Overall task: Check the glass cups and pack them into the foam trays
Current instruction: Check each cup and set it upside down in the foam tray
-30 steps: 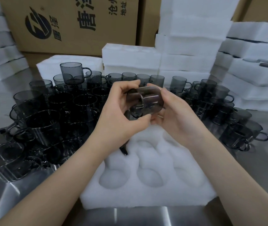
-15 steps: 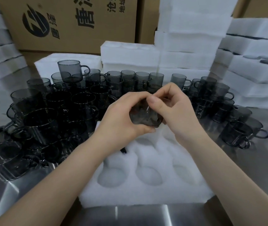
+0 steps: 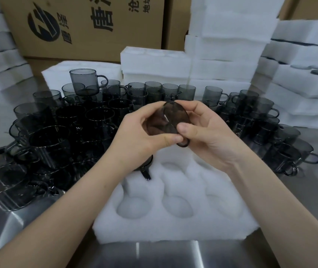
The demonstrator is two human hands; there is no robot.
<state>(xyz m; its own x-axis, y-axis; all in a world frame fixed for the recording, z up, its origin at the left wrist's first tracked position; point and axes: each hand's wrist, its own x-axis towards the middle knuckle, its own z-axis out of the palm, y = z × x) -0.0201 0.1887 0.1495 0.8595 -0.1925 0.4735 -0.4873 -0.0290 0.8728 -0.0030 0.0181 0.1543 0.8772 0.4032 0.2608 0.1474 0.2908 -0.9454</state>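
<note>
A smoky grey glass cup [image 3: 164,120] is held in the air between both hands, tipped so its round end faces me and its handle points down. My left hand [image 3: 140,136] grips its left side with fingers over the top and thumb under it. My right hand [image 3: 208,132] holds its right side, thumb pressed on the front. Below lies a white foam tray [image 3: 175,227] with round pockets. One cup [image 3: 144,167] sits in its far left pocket, partly hidden by my left wrist.
Many loose grey cups [image 3: 61,136] crowd the steel table on the left, more cups [image 3: 270,136] stand to the right. Stacked foam trays [image 3: 225,55] and a cardboard box [image 3: 88,24] stand behind. Further foam stacks [image 3: 305,74] fill the right side.
The cup has been turned in my hands, from lying sideways to showing its round end. Both hands shifted their hold and stayed above the tray.
</note>
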